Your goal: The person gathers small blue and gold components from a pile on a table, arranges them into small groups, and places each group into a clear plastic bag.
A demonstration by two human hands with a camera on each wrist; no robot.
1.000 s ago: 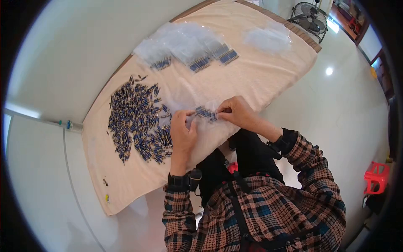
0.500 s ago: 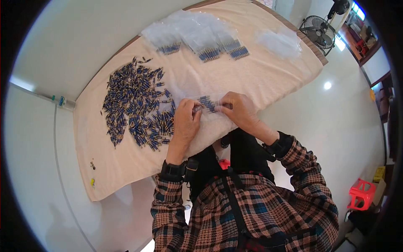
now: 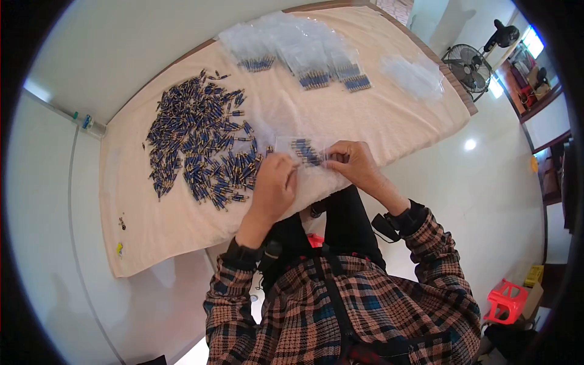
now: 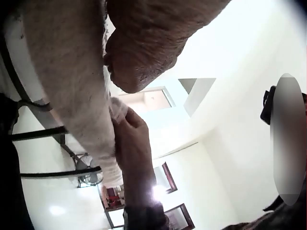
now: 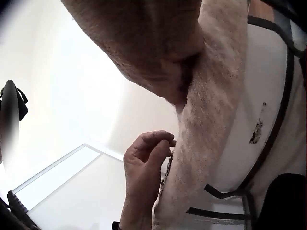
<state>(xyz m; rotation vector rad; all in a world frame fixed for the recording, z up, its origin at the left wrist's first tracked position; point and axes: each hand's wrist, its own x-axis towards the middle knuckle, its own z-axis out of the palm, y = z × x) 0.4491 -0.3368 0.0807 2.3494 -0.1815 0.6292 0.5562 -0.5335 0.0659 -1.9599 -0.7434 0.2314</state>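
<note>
In the head view a small clear plastic bag [image 3: 283, 143] with a row of blue and gold cylindrical pieces [image 3: 306, 152] lies near the cloth's front edge. The right hand [image 3: 359, 165] pinches its right side between thumb and fingers. My left hand [image 3: 274, 187], slightly blurred, has its bent fingertips at the bag's lower left corner, thumb and forefinger close together. The left wrist view shows the right hand [image 4: 134, 148] gripping pale plastic; the right wrist view shows the left hand [image 5: 144, 167] at the cloth edge.
A large heap of loose blue and gold pieces [image 3: 194, 125] spreads left of the hands. Filled bags [image 3: 304, 52] overlap at the back, and flat bags [image 3: 415, 76] lie back right. Small items [image 3: 120, 248] are at the left corner. A fan [image 3: 467, 68] and red stool [image 3: 506, 302] stand beyond.
The left hand has shifted from the side of the bagged pieces to the bag's lower left corner. The right hand still holds the right side. The head view has turned slightly.
</note>
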